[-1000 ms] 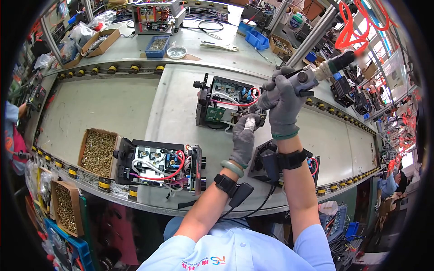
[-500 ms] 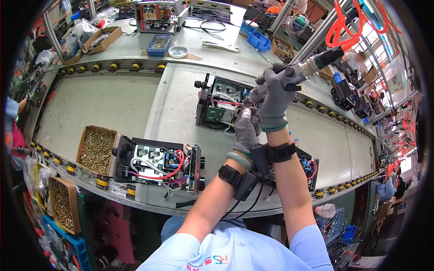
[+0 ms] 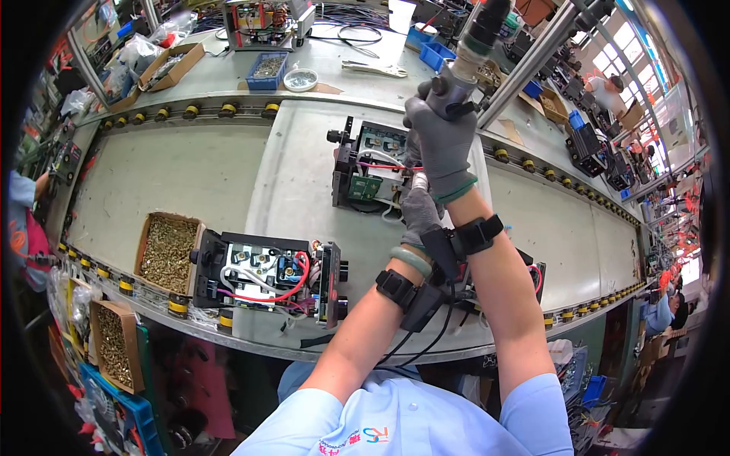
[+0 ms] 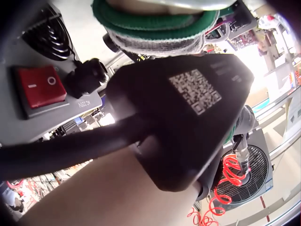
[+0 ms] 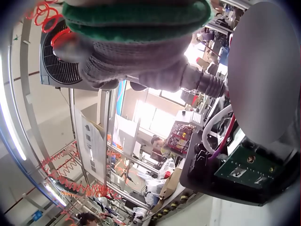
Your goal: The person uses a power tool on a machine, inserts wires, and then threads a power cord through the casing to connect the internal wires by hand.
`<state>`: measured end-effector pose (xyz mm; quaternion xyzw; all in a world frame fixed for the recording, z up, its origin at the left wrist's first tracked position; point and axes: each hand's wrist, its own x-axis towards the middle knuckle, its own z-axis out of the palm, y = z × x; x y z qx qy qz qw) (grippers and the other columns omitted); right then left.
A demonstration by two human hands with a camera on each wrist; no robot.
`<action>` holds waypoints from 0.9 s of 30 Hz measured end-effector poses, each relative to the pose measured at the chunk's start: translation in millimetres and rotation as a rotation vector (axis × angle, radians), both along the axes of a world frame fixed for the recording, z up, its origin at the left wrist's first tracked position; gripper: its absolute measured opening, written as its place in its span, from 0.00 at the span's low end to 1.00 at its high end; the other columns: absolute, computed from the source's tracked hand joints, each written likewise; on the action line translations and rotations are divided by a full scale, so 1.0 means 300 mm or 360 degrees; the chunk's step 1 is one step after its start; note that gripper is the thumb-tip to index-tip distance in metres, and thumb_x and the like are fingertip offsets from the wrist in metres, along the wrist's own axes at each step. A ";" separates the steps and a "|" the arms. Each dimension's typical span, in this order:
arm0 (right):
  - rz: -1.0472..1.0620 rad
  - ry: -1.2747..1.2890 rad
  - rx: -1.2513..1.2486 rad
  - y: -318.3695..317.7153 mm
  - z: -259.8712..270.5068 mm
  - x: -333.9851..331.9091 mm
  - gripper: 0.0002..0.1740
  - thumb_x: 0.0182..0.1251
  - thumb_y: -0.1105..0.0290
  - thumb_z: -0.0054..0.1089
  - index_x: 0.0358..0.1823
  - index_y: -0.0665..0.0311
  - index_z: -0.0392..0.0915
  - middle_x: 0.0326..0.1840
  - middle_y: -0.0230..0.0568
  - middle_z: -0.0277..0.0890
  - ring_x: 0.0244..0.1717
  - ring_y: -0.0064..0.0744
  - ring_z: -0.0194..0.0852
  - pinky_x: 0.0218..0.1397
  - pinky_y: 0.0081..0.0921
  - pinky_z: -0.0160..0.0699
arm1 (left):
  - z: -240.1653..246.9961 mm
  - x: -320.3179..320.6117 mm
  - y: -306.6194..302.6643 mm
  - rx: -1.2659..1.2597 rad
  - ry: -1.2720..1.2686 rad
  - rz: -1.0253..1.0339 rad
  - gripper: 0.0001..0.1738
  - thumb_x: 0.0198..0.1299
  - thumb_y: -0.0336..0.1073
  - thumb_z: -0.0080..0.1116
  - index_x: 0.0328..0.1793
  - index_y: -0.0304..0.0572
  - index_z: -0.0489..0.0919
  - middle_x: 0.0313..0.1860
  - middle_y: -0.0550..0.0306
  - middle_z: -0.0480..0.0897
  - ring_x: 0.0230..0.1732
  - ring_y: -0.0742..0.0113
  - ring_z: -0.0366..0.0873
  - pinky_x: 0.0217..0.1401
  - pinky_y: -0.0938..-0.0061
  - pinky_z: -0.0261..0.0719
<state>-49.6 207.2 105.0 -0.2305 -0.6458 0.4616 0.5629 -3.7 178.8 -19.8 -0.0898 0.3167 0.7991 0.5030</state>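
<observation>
In the head view, my gloved right hand (image 3: 443, 144) grips a grey air screwdriver (image 3: 454, 87) above the right end of an open electronics unit (image 3: 348, 163). The tool stands tilted, its hose end up and away from me. In the right wrist view, the nose of the driver (image 5: 209, 84) points at the unit, beside a green circuit board (image 5: 249, 165) and a white cable. My gloved left hand (image 3: 420, 213), with white wrap on one finger, reaches to the unit's near right edge, just under the right hand. I cannot tell what its partly hidden fingertips hold.
A second open unit (image 3: 266, 273) lies at the near left, beside a box of brass fasteners (image 3: 167, 253). A third unit (image 3: 536, 273) is partly behind my right forearm. Pliers (image 3: 374, 69), a blue bin (image 3: 267, 70) and a round dish (image 3: 301, 79) sit across the roller track.
The driver has swung from leaning right to more upright, its hose end going left and away. My right hand has shifted left; the left hand has moved slightly right beside the unit.
</observation>
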 end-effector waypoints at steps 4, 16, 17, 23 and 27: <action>0.0140 0.0096 -0.0087 -0.035 0.003 0.016 0.11 0.55 0.80 0.61 0.41 0.65 0.78 0.29 0.30 0.75 0.27 0.21 0.76 0.28 0.20 0.73 | -0.058 0.010 0.013 0.0069 0.0092 0.0054 0.17 0.72 0.51 0.53 0.31 0.55 0.77 0.15 0.73 0.68 0.11 0.80 0.61 0.12 0.80 0.56; 0.0294 0.0382 -0.0185 -0.437 0.287 0.610 0.28 0.62 0.64 0.63 0.63 0.56 0.66 0.44 0.36 0.70 0.38 0.25 0.71 0.25 0.24 0.74 | 0.066 0.066 -0.293 0.0066 0.0010 -0.0154 0.12 0.69 0.32 0.46 0.52 0.38 0.77 0.34 0.62 0.75 0.29 0.73 0.72 0.31 0.78 0.77; 0.0214 0.0363 -0.0170 -0.475 0.253 0.697 0.30 0.60 0.63 0.63 0.64 0.57 0.65 0.43 0.37 0.69 0.37 0.26 0.70 0.25 0.25 0.74 | 0.046 0.065 -0.382 0.0258 -0.0074 -0.0419 0.11 0.69 0.30 0.46 0.53 0.38 0.77 0.39 0.60 0.78 0.36 0.71 0.77 0.39 0.76 0.82; -0.0325 0.0277 -0.0209 -0.644 0.068 0.862 0.35 0.53 0.60 0.66 0.61 0.65 0.67 0.33 0.39 0.67 0.32 0.28 0.66 0.28 0.25 0.75 | 0.147 -0.040 -0.820 0.0416 0.0586 -0.1600 0.23 0.74 0.36 0.51 0.72 0.35 0.70 0.58 0.53 0.80 0.48 0.71 0.81 0.52 0.76 0.83; -0.0154 0.0212 -0.0318 -0.637 -0.085 0.958 0.35 0.53 0.62 0.62 0.61 0.70 0.67 0.40 0.38 0.65 0.36 0.27 0.66 0.33 0.21 0.73 | 0.209 -0.235 -1.060 0.0278 0.0829 -0.1835 0.19 0.70 0.36 0.59 0.64 0.40 0.78 0.48 0.57 0.84 0.44 0.76 0.80 0.46 0.79 0.80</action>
